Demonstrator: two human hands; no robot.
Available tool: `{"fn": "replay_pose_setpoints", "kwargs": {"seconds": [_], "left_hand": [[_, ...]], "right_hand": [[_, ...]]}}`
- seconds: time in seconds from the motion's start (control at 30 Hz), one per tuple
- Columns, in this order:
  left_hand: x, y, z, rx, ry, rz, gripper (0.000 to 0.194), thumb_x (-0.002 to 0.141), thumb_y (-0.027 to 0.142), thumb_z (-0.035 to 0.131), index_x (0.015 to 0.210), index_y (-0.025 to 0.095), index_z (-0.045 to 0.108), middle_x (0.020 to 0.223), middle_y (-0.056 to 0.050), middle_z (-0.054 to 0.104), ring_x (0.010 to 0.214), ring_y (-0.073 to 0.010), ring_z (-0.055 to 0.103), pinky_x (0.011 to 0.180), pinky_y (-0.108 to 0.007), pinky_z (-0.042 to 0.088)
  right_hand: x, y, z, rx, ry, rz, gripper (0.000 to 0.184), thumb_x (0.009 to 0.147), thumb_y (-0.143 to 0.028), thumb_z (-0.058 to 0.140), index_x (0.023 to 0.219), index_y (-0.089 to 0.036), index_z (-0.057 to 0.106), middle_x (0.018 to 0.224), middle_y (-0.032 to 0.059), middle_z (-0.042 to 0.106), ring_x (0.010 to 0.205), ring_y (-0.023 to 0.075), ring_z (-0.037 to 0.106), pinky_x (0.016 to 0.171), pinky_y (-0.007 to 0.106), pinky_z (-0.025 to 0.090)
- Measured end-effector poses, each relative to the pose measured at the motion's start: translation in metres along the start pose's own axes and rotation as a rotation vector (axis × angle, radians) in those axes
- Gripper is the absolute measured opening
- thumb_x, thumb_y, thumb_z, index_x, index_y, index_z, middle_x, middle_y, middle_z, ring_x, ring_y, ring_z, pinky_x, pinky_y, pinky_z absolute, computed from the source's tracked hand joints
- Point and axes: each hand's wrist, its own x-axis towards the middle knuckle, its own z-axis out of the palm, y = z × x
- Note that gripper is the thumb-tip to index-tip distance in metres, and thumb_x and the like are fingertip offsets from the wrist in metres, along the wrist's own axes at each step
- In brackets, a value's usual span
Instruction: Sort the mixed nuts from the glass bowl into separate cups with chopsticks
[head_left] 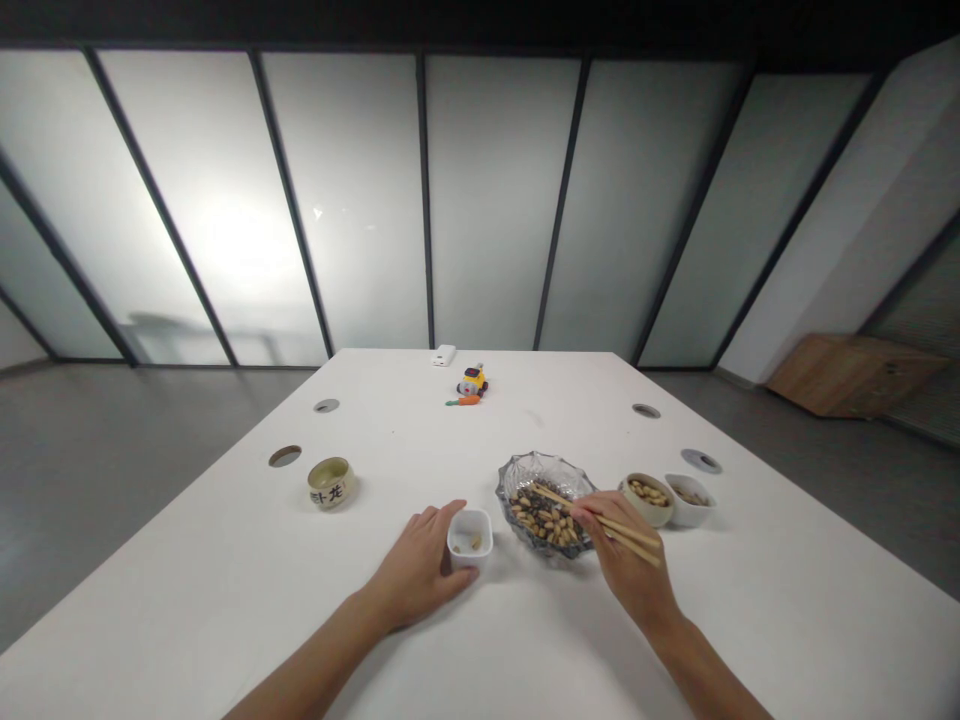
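Note:
My left hand (421,565) grips a small white square cup (470,540) from its left side, thumb in front and fingers behind. A few small pale pieces lie in the bottom of that cup. In my right hand (626,550) is a pair of wooden chopsticks (622,534), their tips down among the nuts and dark seeds (546,514) in a clear glass bowl (534,466). Whether the tips pinch a piece is too small to tell. Just right of the bowl stand a round ceramic cup (649,513) with nuts and a white square cup (694,515) with small pieces.
An olive ceramic cup with black characters (330,485) stands at the left. Farther back on the white table (420,650) are a yellow toy car (473,381), an orange carrot-shaped item (466,400) and a white box-like object (444,355). Round holes pierce the tabletop near both sides.

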Motion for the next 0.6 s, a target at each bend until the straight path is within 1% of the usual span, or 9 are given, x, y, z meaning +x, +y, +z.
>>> {"fn": "replay_pose_setpoints", "kwargs": {"seconds": [0.23, 0.33, 0.47, 0.6], "left_hand": [[0.0, 0.0, 0.0, 0.003, -0.006, 0.001, 0.08, 0.089, 0.034, 0.079, 0.159, 0.019, 0.043, 0.146, -0.019, 0.064, 0.132, -0.0372, 0.06, 0.119, -0.055, 0.044], [-0.0005, -0.0002, 0.0001, 0.0, -0.001, 0.009, 0.079, 0.089, 0.034, 0.079, 0.159, 0.02, 0.042, 0.146, -0.018, 0.064, 0.131, -0.0369, 0.06, 0.118, -0.055, 0.044], [-0.0009, -0.0014, 0.0007, -0.003, 0.006, 0.014, 0.08, 0.09, 0.035, 0.079, 0.159, 0.021, 0.042, 0.145, -0.017, 0.065, 0.13, -0.0369, 0.061, 0.117, -0.056, 0.045], [-0.001, -0.0033, 0.0023, -0.003, 0.019, 0.024, 0.079, 0.09, 0.036, 0.079, 0.159, 0.023, 0.042, 0.145, -0.017, 0.065, 0.13, -0.0371, 0.062, 0.117, -0.056, 0.045]], "right_hand": [[-0.0014, 0.0001, 0.0007, 0.017, -0.037, 0.056, 0.023, 0.107, -0.038, 0.065, 0.092, -0.025, 0.076, 0.09, 0.0039, 0.076, 0.082, 0.0193, 0.074, 0.076, 0.031, 0.06], [-0.0024, 0.0011, -0.0003, 0.017, -0.038, 0.07, 0.023, 0.107, -0.038, 0.065, 0.093, -0.025, 0.078, 0.091, 0.0046, 0.076, 0.082, 0.0202, 0.075, 0.076, 0.032, 0.061], [-0.0009, 0.0002, -0.0016, -0.002, -0.002, 0.052, 0.021, 0.106, -0.038, 0.067, 0.093, -0.025, 0.078, 0.091, 0.0047, 0.076, 0.082, 0.0208, 0.074, 0.077, 0.034, 0.061], [0.0015, -0.0014, -0.0015, -0.013, 0.031, 0.03, 0.024, 0.106, -0.04, 0.066, 0.092, -0.024, 0.077, 0.088, 0.005, 0.076, 0.08, 0.0215, 0.073, 0.076, 0.035, 0.061]]}}
